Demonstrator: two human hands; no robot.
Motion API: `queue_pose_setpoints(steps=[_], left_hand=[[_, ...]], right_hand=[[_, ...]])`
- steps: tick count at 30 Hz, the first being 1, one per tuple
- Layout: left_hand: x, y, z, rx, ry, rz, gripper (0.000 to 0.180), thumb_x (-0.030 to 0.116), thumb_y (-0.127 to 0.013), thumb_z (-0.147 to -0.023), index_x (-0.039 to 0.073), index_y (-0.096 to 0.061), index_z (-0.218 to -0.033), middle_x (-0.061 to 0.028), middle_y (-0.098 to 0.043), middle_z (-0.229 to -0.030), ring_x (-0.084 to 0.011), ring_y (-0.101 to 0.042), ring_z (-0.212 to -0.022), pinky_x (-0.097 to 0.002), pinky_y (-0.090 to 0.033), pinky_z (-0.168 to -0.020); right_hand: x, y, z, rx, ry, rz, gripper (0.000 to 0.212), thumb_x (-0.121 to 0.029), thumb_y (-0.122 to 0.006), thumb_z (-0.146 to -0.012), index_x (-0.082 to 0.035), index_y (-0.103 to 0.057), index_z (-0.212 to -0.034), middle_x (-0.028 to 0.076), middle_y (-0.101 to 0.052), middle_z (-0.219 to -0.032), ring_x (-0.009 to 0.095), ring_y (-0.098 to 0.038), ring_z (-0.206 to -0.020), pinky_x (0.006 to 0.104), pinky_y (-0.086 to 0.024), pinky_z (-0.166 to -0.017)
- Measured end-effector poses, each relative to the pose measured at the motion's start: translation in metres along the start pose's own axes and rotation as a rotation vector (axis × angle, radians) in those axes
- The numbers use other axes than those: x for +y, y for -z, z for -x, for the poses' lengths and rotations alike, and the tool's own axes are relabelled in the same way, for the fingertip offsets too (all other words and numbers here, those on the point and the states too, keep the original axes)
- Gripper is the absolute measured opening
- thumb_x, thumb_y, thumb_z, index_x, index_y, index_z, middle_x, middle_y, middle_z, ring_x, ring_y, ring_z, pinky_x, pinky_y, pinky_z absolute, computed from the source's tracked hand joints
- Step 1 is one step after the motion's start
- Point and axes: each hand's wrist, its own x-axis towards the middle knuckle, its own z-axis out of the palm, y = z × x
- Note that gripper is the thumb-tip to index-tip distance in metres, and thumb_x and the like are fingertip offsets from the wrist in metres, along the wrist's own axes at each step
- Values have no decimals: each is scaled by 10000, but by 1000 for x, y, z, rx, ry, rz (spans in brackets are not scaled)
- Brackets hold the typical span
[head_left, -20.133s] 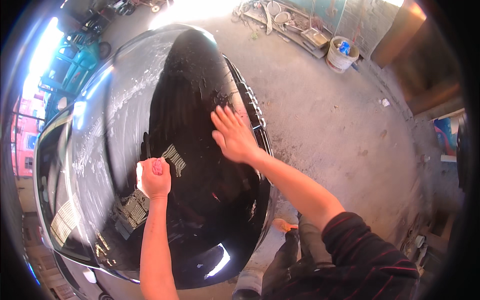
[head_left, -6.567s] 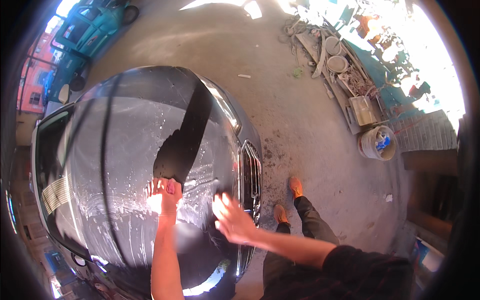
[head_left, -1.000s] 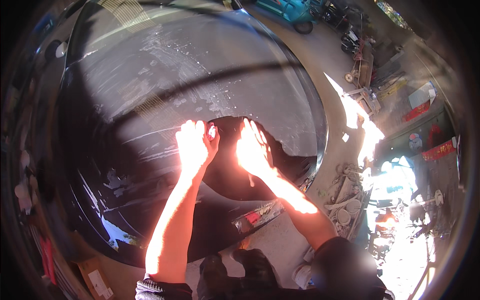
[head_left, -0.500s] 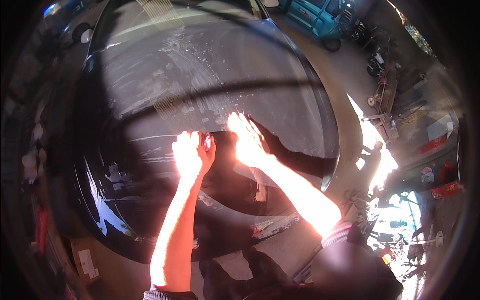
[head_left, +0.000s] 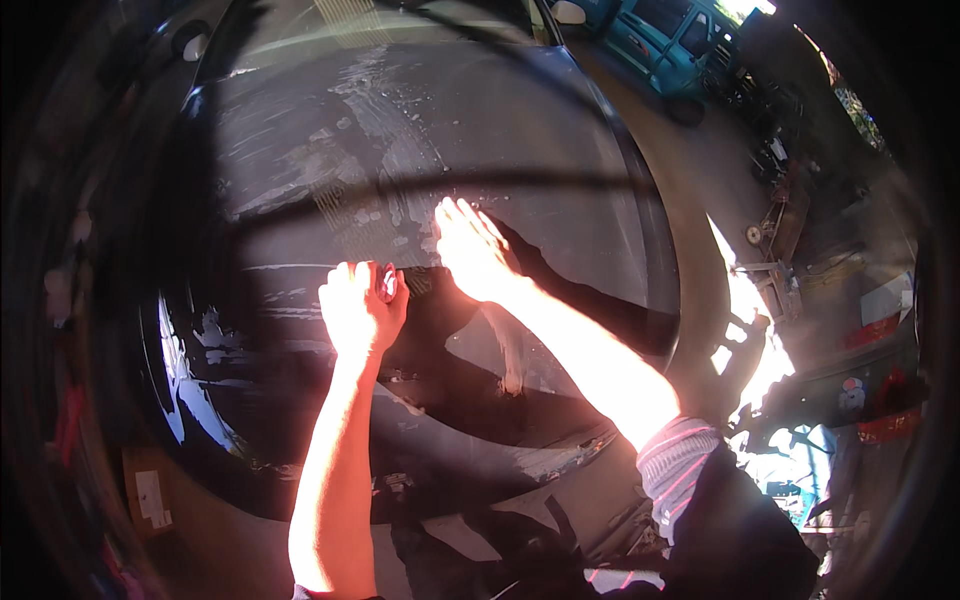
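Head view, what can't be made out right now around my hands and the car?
Pink item, head view: mostly hidden inside the left hand; its kind is unclear.
Underside of the right hand, head view: hidden by the hand itself; contact with the hood unclear.
Windshield, head view: cut off by the top edge.

This looks like a garage or vehicle workshop, partly in deep shade and partly lit by strong sun. A dark car (head_left: pixel 560 135) with a streaked, speckled hood fills the middle of the frame, and a teal vehicle (head_left: pixel 655 45) stands at the upper right. The floor (head_left: pixel 692 195) beside the car is bare and dull brown. Dark clutter with a small wheel (head_left: pixel 753 235) runs down the right side, near a bright patch of sunlight. A brown cardboard box (head_left: pixel 150 498) sits at the lower left.
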Motion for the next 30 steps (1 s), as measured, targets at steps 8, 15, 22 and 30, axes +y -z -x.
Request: queue_pose_setpoints(steps=[8, 15, 22, 30], left_hand=[[-21, 1, 4, 14, 20, -4, 277, 323, -882, -930, 120, -697, -962, -122, -652, -952, -348, -657, -923, -498, -486, -811], [-1, -9, 5, 18, 3, 41, 286, 325, -889, -923, 114, -706, -985, -117, -673, -970, -348, -670, -942, -480, -504, -834], [-5, -12, 4, 17, 21, 34, 251, 280, -875, -907, 123, -686, -956, -109, -662, -952, -366, -675, -918, -499, -538, -814], [6, -8, 3, -18, 34, 18, 288, 309, -892, -909, 103, -709, -994, -136, -680, -974, -394, -678, -942, -531, -546, -810]], right_hand=[[-111, 4, 269, -337, 368, 150, 605, -375, -631, -1140, -154, -560, -1698, 116, -488, -1798, 318, -436, -1679, 523, -315, -1390], [13, 4, 23, 23, -64, 12, 587, -301, -481, -1179, 2, -528, -1679, 201, -485, -1785, 383, -398, -1687, 499, -270, -1415], [-110, -30, 296, 80, 419, 613, 702, -366, -656, -1129, -119, -464, -1757, 93, -418, -1848, 311, -417, -1692, 500, -289, -1396], [11, 29, 113, 58, -300, 20, 639, -325, -528, -1174, 9, -471, -1716, 229, -402, -1828, 409, -339, -1710, 541, -255, -1411]])
